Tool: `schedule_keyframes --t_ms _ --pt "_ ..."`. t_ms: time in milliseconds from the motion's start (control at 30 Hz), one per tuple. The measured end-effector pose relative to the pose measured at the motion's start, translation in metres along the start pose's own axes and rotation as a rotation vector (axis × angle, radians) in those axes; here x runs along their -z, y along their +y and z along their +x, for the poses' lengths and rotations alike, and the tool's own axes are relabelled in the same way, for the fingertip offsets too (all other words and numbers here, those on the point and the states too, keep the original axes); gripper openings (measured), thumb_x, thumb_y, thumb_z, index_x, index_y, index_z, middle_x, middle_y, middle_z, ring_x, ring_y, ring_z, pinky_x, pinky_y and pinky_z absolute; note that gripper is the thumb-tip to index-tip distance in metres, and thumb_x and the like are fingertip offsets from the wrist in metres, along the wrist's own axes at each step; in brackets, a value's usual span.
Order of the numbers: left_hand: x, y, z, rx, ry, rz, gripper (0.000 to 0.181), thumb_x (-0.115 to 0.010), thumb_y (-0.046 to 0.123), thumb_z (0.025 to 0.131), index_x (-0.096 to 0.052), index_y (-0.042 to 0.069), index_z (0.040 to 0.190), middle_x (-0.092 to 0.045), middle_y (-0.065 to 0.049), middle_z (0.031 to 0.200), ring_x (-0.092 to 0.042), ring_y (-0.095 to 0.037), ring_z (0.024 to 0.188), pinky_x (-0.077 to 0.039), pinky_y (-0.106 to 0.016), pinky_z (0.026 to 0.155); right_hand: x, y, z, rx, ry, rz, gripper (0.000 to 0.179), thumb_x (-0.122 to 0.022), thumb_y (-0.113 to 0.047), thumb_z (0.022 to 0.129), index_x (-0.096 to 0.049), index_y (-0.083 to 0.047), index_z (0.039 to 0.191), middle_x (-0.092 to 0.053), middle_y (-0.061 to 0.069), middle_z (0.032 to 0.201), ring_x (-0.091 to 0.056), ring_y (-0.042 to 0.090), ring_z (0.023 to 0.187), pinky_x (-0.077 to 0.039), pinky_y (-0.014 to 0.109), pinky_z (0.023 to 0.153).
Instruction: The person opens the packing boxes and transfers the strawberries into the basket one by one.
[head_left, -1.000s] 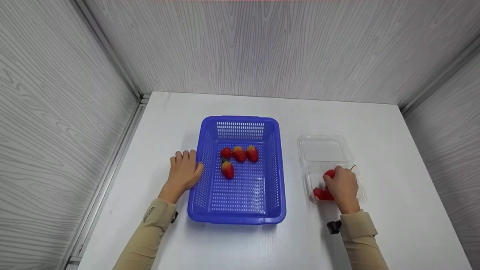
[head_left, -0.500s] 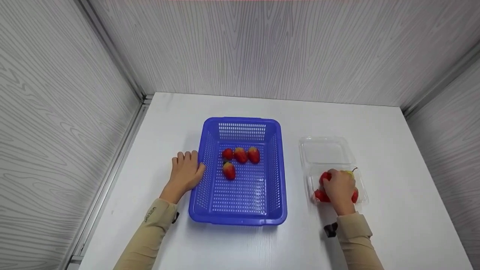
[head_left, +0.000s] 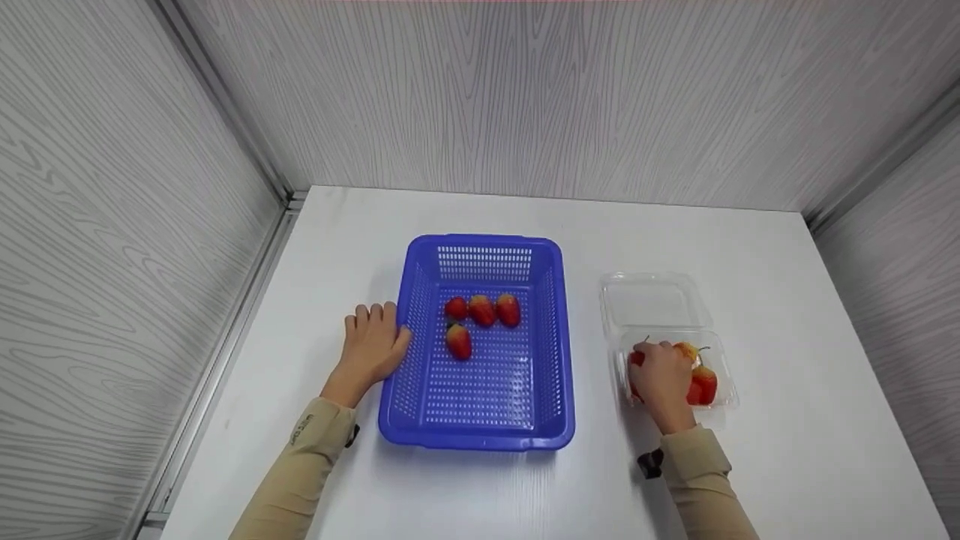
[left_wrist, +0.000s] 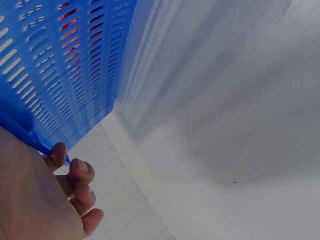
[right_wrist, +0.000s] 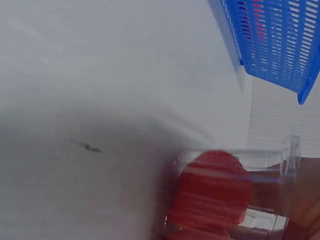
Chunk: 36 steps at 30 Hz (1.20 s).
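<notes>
A blue slotted basket [head_left: 480, 442] holds several strawberries, among them one lying nearer the front [head_left: 458, 342]. At its left side my left hand [head_left: 367, 349] grips the rim, thumb over the edge; in the left wrist view its fingers [left_wrist: 84, 197] curl below the rim. My right hand [head_left: 664, 379] is inside the clear plastic clamshell box [head_left: 720, 352], pinching a red fruit [head_left: 637, 358] at the box's left side. Beside the hand lie red-and-yellow fruits [head_left: 703, 384] with thin stems. In the right wrist view, a red fruit [right_wrist: 212, 190] shows blurred through the clear wall.
The clamshell's lid [head_left: 651, 298] lies folded back behind its base. Basket and box stand apart on a white table [head_left: 585, 480]. Wood-grain panels [head_left: 525, 97] enclose the table at the back and both sides.
My right hand has shifted left inside the box with the red fruit, uncovering red-and-yellow fruits on the right. My left hand stays on the basket; the whole view has shifted slightly.
</notes>
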<state>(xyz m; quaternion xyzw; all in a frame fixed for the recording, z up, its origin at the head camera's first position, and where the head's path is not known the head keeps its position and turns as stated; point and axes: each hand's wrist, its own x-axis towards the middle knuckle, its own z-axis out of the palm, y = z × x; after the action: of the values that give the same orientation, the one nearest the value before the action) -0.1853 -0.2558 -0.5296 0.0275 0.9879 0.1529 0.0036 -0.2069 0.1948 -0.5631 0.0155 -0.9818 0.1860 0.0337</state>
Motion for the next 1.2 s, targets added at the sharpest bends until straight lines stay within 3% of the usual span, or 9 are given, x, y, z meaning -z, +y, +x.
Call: schedule_keyframes --t_ms 167,400,633,833,967,1200 --pt "0.001 0.001 0.000 0.002 -0.013 -0.004 0.039 -0.040 0.029 0.098 -0.046 -0.005 0.117 -0.049 -0.022 0.101 -0.039 -0.039 0.096 -0.028 -0.054 0.085 0.000 -0.002 -0.001 -0.036 -0.042 0.036 0.022 -0.068 -0.011 0.086 -0.073 0.003 0.102 -0.065 0.025 0.094 -0.059 0.042 0.084 -0.047 0.057 0.078" --pt "0.003 0.001 0.000 0.001 -0.010 -0.009 0.038 -0.041 0.029 0.098 -0.047 -0.005 0.116 -0.049 -0.022 0.101 -0.039 -0.040 0.096 -0.029 -0.054 0.085 0.011 -0.005 -0.002 -0.133 -0.105 0.215 0.027 -0.066 -0.009 0.085 -0.063 0.001 0.110 -0.061 0.024 0.105 -0.058 0.038 0.093 -0.052 0.052 0.082" --pt "0.003 0.001 0.000 -0.003 -0.008 -0.006 0.039 -0.040 0.028 0.097 -0.047 -0.005 0.116 -0.050 -0.022 0.101 -0.040 -0.040 0.096 -0.029 -0.054 0.085 0.024 -0.009 -0.003 -0.127 -0.030 0.320 0.040 -0.065 -0.002 0.081 -0.048 0.002 0.118 -0.062 0.027 0.107 -0.060 0.040 0.092 -0.052 0.053 0.084" --pt "0.003 0.000 0.000 -0.006 -0.003 0.005 0.037 -0.039 0.028 0.097 -0.047 -0.004 0.114 -0.050 -0.022 0.099 -0.040 -0.040 0.095 -0.029 -0.054 0.084 0.033 -0.017 -0.002 -0.183 -0.022 0.416 0.060 -0.069 -0.002 0.082 -0.038 0.002 0.132 -0.061 0.031 0.115 -0.060 0.043 0.100 -0.050 0.055 0.090" --pt "0.002 0.000 0.000 -0.006 -0.002 -0.001 0.034 -0.039 0.027 0.097 -0.047 -0.003 0.111 -0.049 -0.021 0.098 -0.040 -0.040 0.094 -0.029 -0.054 0.083 0.040 -0.025 -0.002 -0.198 -0.025 0.440 0.059 -0.072 -0.006 0.083 -0.041 0.003 0.133 -0.059 0.029 0.118 -0.058 0.043 0.106 -0.048 0.053 0.094" --pt "0.001 -0.001 0.000 -0.003 0.000 -0.010 0.036 -0.041 0.028 0.097 -0.047 -0.004 0.112 -0.049 -0.021 0.099 -0.039 -0.040 0.094 -0.029 -0.054 0.083 0.052 -0.048 -0.002 -0.127 0.046 0.486 0.050 -0.076 -0.009 0.083 -0.052 0.002 0.126 -0.064 0.025 0.115 -0.062 0.039 0.101 -0.051 0.049 0.089"
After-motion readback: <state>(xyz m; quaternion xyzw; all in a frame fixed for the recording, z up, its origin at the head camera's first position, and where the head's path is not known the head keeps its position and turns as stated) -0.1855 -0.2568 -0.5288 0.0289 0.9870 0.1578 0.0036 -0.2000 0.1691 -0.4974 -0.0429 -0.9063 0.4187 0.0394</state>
